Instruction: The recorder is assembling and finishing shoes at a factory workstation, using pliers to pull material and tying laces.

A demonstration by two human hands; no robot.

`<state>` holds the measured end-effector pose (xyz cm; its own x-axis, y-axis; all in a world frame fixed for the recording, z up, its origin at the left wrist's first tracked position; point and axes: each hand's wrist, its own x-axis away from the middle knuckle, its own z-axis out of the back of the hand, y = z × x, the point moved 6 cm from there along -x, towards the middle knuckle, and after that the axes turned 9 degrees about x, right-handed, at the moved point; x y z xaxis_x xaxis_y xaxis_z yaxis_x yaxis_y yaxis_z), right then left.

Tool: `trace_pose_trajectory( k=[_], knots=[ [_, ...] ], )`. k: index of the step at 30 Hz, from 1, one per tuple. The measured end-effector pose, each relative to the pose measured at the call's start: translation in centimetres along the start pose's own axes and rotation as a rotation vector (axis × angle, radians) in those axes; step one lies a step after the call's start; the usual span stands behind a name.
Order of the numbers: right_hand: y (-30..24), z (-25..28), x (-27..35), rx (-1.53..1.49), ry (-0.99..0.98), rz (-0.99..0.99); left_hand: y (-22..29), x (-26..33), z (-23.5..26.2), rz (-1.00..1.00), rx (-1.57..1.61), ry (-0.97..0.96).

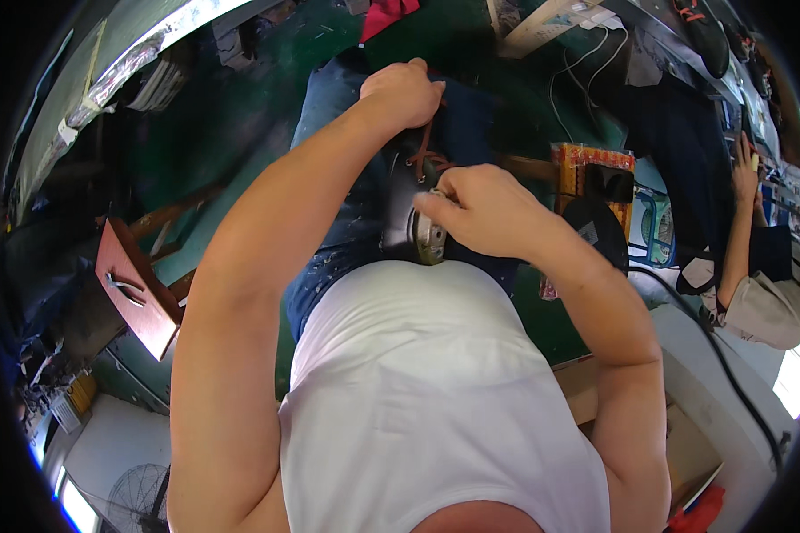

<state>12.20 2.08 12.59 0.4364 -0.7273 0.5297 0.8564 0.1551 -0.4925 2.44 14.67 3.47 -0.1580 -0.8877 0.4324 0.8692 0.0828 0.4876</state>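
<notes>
A black shoe [400,195] with reddish-brown laces [427,163] sits between my thighs, on my blue jeans. Its opening is toward me, and a worn metallic block [430,235], which looks like a shoe last, shows there. My left hand [404,93] is closed beyond the shoe, above the jeans. One strand of lace runs from the shoe up to that hand; the fingertips are partly hidden. My right hand [484,209] is closed at the right side of the shoe opening, its thumb over the rim next to the block.
To the left is a brown wooden stool [138,289] with pincers [124,289] on it. Right of my knees stand an orange-patterned box [591,164] and a blue basket [656,226]. Another person's arm [740,222] works at the far-right bench. A black cable [720,355] hangs by my right elbow.
</notes>
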Motion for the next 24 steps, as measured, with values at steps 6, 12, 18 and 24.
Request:
trace_pose_trajectory(
  k=[6,12,18,24],
  knots=[
    [-0.4,-2.0,0.0,0.048,0.055,0.097,0.2,0.2,0.0,-0.004,0.033,-0.023],
    [1.4,-1.6,6.3,-0.182,0.151,0.517,-2.5,-0.2,0.2,-0.124,0.193,0.081],
    [5.7,-1.3,6.3,-0.478,0.4,0.135,-5.3,-0.9,-0.8,-0.221,0.667,0.092],
    [4.2,-3.7,1.8,-0.484,0.588,0.17,-5.1,3.4,1.8,-0.475,0.52,0.619]
  ],
)
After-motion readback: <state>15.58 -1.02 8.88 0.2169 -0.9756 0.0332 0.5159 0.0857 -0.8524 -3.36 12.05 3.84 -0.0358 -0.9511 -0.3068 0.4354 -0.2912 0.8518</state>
